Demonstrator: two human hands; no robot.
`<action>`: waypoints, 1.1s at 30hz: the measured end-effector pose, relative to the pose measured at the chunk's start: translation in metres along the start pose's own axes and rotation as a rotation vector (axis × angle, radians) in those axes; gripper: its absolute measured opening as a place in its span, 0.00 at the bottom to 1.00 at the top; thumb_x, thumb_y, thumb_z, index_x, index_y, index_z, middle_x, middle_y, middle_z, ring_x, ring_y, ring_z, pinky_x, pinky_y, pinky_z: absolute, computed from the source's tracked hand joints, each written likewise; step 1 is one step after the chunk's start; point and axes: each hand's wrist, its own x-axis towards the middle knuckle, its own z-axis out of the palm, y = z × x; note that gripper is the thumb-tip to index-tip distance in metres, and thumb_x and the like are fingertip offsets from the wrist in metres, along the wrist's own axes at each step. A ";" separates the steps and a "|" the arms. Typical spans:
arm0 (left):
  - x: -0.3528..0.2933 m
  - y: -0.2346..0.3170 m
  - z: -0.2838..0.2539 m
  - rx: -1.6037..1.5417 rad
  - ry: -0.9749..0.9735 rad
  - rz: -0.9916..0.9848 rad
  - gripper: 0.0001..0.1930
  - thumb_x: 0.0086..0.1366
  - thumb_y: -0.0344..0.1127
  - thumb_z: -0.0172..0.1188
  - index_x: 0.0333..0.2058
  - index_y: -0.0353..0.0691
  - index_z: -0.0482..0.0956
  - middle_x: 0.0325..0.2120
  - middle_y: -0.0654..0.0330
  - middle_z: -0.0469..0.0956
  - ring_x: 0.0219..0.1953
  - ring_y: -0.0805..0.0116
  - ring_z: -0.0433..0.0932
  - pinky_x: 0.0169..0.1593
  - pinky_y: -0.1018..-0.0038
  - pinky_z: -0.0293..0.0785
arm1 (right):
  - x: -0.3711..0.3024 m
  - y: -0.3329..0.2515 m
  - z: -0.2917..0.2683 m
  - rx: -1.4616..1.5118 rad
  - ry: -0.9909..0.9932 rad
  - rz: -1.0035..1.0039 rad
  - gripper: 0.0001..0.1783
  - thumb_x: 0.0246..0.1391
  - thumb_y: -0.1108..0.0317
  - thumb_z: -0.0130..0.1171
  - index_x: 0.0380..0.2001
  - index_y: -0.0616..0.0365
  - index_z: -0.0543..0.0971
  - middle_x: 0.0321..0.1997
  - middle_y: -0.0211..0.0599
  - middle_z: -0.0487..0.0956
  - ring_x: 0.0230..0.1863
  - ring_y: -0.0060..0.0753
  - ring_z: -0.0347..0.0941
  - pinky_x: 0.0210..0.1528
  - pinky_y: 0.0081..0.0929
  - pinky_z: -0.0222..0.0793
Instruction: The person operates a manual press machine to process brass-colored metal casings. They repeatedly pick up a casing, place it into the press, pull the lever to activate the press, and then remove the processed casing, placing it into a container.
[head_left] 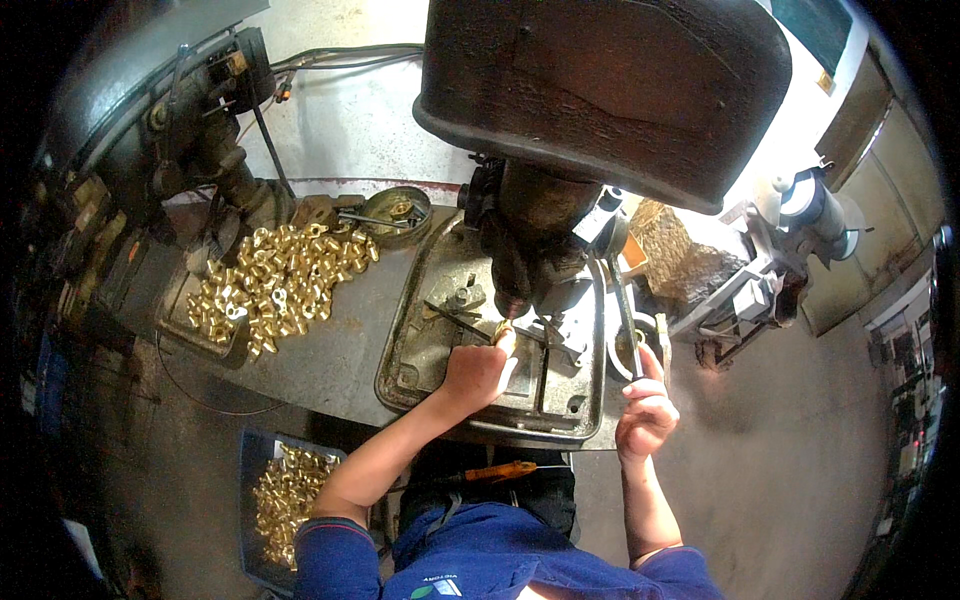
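L hand (477, 376) pinches a brass fitting (505, 335) right by the drill spindle (513, 302), R hand (648, 414) grips the lever (624, 312), so w/ poor hold it might spin & nick skin ASAP.

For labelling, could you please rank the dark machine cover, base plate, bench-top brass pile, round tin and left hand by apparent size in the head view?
1. Dark machine cover (nearness may enlarge it)
2. Base plate, partly hidden
3. Bench-top brass pile
4. Round tin and left hand: too alike to rank
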 end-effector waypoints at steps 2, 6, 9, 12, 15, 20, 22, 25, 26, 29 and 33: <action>0.000 0.000 0.000 0.000 -0.006 -0.015 0.21 0.56 0.38 0.56 0.46 0.34 0.67 0.13 0.53 0.74 0.18 0.54 0.76 0.22 0.62 0.70 | -0.001 0.001 0.001 0.006 0.004 0.014 0.24 0.49 0.51 0.55 0.13 0.60 0.69 0.27 0.42 0.75 0.58 0.63 0.60 0.61 0.56 0.45; 0.000 0.002 -0.002 -0.007 -0.014 -0.052 0.21 0.57 0.40 0.57 0.47 0.38 0.69 0.14 0.52 0.74 0.19 0.53 0.76 0.23 0.61 0.70 | -0.007 0.005 0.002 0.017 0.041 0.098 0.13 0.42 0.65 0.53 0.12 0.61 0.70 0.27 0.43 0.76 0.59 0.61 0.60 0.62 0.54 0.44; -0.001 0.002 -0.003 0.003 -0.010 -0.055 0.21 0.56 0.40 0.57 0.47 0.38 0.69 0.14 0.52 0.74 0.19 0.53 0.76 0.24 0.61 0.71 | -0.011 0.014 0.000 0.023 0.035 0.121 0.09 0.37 0.68 0.53 0.13 0.62 0.72 0.28 0.44 0.77 0.59 0.59 0.60 0.63 0.52 0.43; -0.001 0.002 -0.001 0.013 -0.003 -0.048 0.21 0.56 0.41 0.57 0.46 0.38 0.69 0.14 0.52 0.74 0.19 0.53 0.76 0.24 0.61 0.70 | -0.013 0.019 0.000 0.034 0.033 0.131 0.07 0.32 0.69 0.52 0.14 0.63 0.73 0.28 0.44 0.77 0.59 0.59 0.60 0.62 0.51 0.43; -0.002 0.000 0.003 0.000 0.017 -0.033 0.20 0.56 0.41 0.57 0.45 0.38 0.70 0.13 0.53 0.74 0.19 0.54 0.76 0.23 0.61 0.70 | -0.015 0.021 -0.001 0.026 0.037 0.159 0.09 0.30 0.69 0.51 0.15 0.65 0.74 0.29 0.44 0.77 0.57 0.58 0.62 0.61 0.49 0.46; -0.001 0.000 -0.002 0.050 0.083 0.059 0.18 0.55 0.37 0.56 0.42 0.34 0.70 0.12 0.55 0.73 0.17 0.57 0.76 0.21 0.63 0.70 | -0.004 0.005 -0.003 -0.006 -0.016 0.157 0.12 0.29 0.68 0.49 0.17 0.66 0.75 0.29 0.45 0.77 0.50 0.52 0.67 0.56 0.44 0.54; -0.002 -0.001 0.000 0.085 0.104 0.074 0.17 0.55 0.37 0.56 0.42 0.33 0.70 0.12 0.56 0.73 0.16 0.57 0.75 0.20 0.64 0.70 | 0.004 -0.010 0.000 -0.021 -0.038 0.175 0.13 0.28 0.69 0.48 0.18 0.68 0.75 0.29 0.47 0.77 0.45 0.49 0.69 0.53 0.41 0.59; -0.003 -0.005 0.003 0.058 0.085 0.045 0.13 0.54 0.42 0.58 0.29 0.37 0.74 0.14 0.54 0.73 0.19 0.54 0.75 0.24 0.61 0.69 | 0.010 -0.023 -0.003 -0.007 -0.075 0.234 0.15 0.19 0.78 0.43 0.19 0.68 0.74 0.31 0.47 0.77 0.42 0.44 0.72 0.49 0.36 0.63; -0.003 -0.003 0.002 0.050 0.090 0.045 0.12 0.54 0.42 0.58 0.27 0.37 0.74 0.14 0.53 0.73 0.19 0.54 0.75 0.24 0.61 0.68 | 0.013 -0.028 -0.002 -0.057 -0.079 0.221 0.14 0.21 0.74 0.45 0.19 0.69 0.74 0.31 0.48 0.77 0.40 0.44 0.72 0.48 0.34 0.63; -0.002 -0.002 0.000 0.036 0.100 0.052 0.12 0.54 0.42 0.58 0.22 0.38 0.74 0.14 0.53 0.72 0.19 0.54 0.75 0.23 0.61 0.68 | 0.021 -0.041 0.002 -0.159 -0.086 0.195 0.15 0.26 0.67 0.50 0.18 0.70 0.75 0.30 0.51 0.76 0.37 0.43 0.72 0.44 0.33 0.65; -0.004 -0.008 0.007 0.075 0.138 0.113 0.11 0.53 0.39 0.57 0.29 0.36 0.73 0.12 0.56 0.72 0.17 0.57 0.75 0.21 0.63 0.68 | 0.028 -0.050 -0.001 -0.235 -0.137 0.130 0.15 0.26 0.66 0.52 0.18 0.69 0.74 0.31 0.51 0.76 0.37 0.42 0.73 0.43 0.33 0.66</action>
